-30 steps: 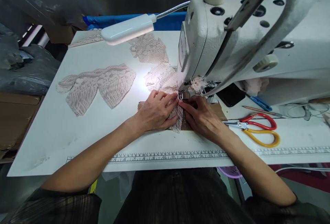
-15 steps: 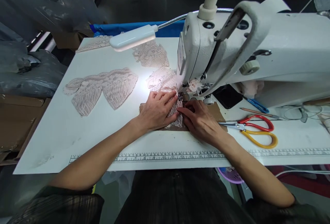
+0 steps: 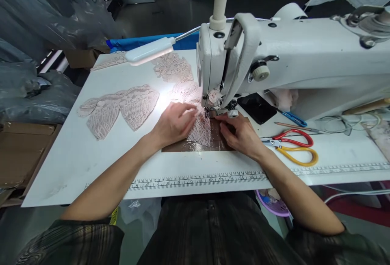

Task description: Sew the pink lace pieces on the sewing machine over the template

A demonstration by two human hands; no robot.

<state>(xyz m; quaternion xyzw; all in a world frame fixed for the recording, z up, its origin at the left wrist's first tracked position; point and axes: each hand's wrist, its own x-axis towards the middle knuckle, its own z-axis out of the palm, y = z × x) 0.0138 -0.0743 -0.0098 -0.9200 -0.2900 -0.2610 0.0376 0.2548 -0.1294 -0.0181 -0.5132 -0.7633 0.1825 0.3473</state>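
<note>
A pale pink lace piece lies under the needle area of the white sewing machine, spread over a brown taped sheet. My left hand is at the lace's left edge, fingers loosely bent, with a gap between thumb and forefinger. On the other side, my right hand rests by the presser foot. Its forefinger reaches toward the foot and the thumb stays apart below; the other fingers are partly hidden. I see nothing held in either hand.
More lace pieces lie on the white table to the left. A lamp hangs over the back. At right are scissors, a black tray and a blue tool. A ruler strip runs along the front.
My left hand has lifted off the lace and drawn back left, its fingers curling. My right hand has moved slightly away from the lace, uncovering more of it. The view has shifted right.
</note>
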